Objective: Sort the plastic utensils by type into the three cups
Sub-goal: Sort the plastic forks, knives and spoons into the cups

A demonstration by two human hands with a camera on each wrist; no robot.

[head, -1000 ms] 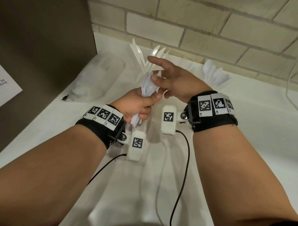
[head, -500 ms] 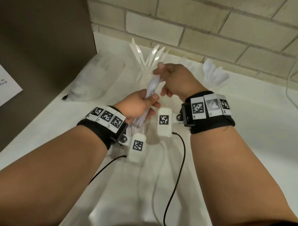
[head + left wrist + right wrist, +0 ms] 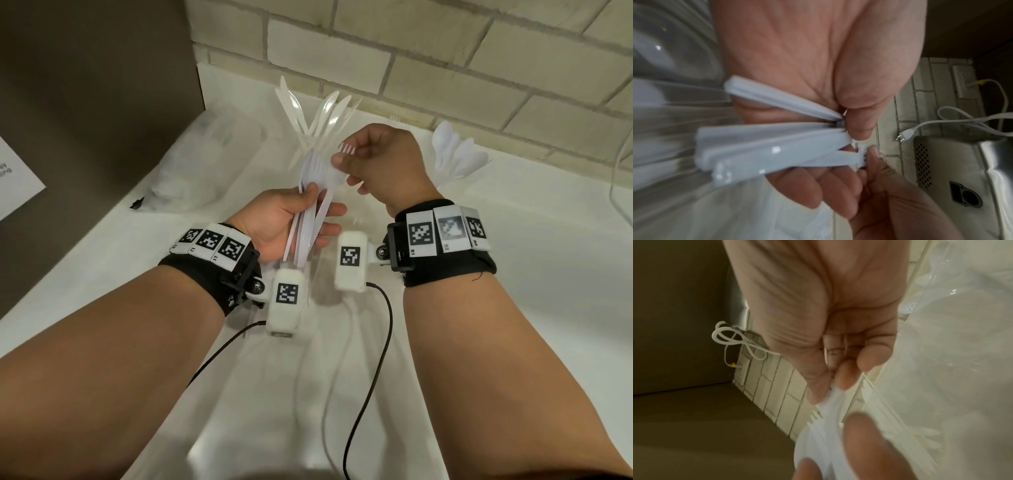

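Observation:
My left hand (image 3: 284, 219) grips a bundle of white plastic utensils (image 3: 310, 219) by the handles, heads pointing away; the fanned handles (image 3: 777, 146) fill the left wrist view. My right hand (image 3: 376, 161) pinches the head of one fork (image 3: 346, 149) at the top of that bundle, tines poking past the thumb; the right wrist view shows the same pinched fork (image 3: 830, 399). Behind the hands stand clear cups: a knife cup (image 3: 318, 113), a spoon cup (image 3: 455, 157), and a fork tip (image 3: 395, 119) showing behind my right hand.
A crumpled clear plastic bag (image 3: 205, 164) lies at the left beside a brown panel (image 3: 85, 102). A brick wall (image 3: 445, 68) closes the back. A white cable (image 3: 616, 178) hangs at the right edge. The left wrist view shows a steel sink (image 3: 962, 178).
My right hand, open over the bundle a second ago, has closed on a fork's head and lifted it up and right. The left hand has turned palm up, its bundle fanning out.

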